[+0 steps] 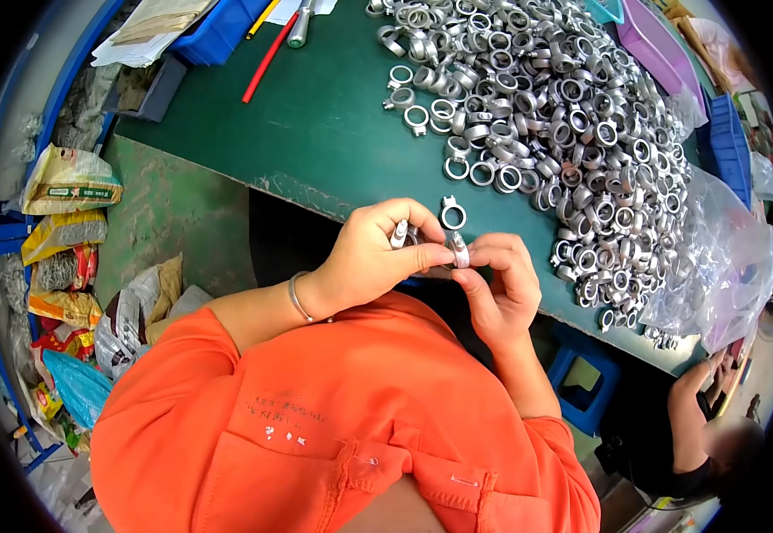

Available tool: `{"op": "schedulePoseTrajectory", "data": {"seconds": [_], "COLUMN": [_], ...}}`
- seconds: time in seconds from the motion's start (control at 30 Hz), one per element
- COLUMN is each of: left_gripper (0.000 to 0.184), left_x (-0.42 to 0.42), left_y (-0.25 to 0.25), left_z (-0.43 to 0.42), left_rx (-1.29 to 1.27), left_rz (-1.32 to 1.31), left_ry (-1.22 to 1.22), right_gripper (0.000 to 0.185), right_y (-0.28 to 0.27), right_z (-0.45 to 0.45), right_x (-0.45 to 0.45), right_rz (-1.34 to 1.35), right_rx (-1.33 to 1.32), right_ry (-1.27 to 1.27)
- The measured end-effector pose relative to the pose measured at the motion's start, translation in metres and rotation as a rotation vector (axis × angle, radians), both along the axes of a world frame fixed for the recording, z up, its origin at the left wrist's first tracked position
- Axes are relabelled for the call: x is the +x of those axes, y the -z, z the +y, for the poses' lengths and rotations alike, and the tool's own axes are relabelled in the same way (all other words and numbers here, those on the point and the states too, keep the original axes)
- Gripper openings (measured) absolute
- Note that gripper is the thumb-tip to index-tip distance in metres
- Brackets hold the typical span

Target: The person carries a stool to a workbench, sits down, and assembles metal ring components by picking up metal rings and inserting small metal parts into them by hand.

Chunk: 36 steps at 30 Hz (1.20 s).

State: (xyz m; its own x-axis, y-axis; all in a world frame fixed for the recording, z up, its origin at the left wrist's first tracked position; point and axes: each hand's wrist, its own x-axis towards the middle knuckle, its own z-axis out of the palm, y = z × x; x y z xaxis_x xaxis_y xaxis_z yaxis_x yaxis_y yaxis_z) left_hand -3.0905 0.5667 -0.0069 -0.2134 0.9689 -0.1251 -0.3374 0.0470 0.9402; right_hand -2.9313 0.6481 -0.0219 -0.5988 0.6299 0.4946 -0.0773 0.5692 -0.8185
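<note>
My left hand [376, 244] is curled near the table's front edge, its thumb and index finger pinching a small silver metal ring with a stem [459, 252]. From the other side, the fingertips of my right hand [506, 282] grip that same ring. A second pale, pointed metal piece [399, 234] shows between the curled fingers of my left hand, most of it hidden. Just beyond my fingers, a single metal ring with a small lug [450, 202] lies on the green table [315, 133]. A large heap of similar metal rings [571, 89] covers the table's right part.
A red stick [271, 58] and a metal-tipped tool [298, 31] lie at the back left by a blue bin [218, 35]. Clear plastic bags [715, 258] edge the heap. A blue stool [586, 382] stands below; another person [689, 426] sits at right.
</note>
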Motion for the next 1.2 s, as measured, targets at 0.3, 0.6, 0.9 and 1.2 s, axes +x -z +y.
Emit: {"op": "schedulePoseTrajectory", "data": {"seconds": [0.3, 0.6, 0.9, 1.2], "left_gripper": [0.015, 0.016, 0.006, 0.011], "left_x": [-0.001, -0.002, 0.001, 0.000], "left_y": [-0.004, 0.000, 0.011, 0.010], "left_z": [0.000, 0.000, 0.002, 0.002], "left_rx": [-0.199, -0.214, 0.093, 0.331], "left_rz": [-0.078, -0.156, 0.293, 0.619], "left_ry": [0.153, 0.152, 0.067, 0.017], "right_gripper": [0.009, 0.008, 0.014, 0.014], "right_y": [0.003, 0.003, 0.002, 0.000], "right_z": [-0.005, -0.004, -0.004, -0.008], "right_x": [0.002, 0.002, 0.000, 0.004], "right_rz": [-0.047, -0.079, -0.095, -0.053], "right_rx": [-0.218, -0.213, -0.115, -0.414], "right_ry": [-0.006, 0.001, 0.008, -0.049]}}
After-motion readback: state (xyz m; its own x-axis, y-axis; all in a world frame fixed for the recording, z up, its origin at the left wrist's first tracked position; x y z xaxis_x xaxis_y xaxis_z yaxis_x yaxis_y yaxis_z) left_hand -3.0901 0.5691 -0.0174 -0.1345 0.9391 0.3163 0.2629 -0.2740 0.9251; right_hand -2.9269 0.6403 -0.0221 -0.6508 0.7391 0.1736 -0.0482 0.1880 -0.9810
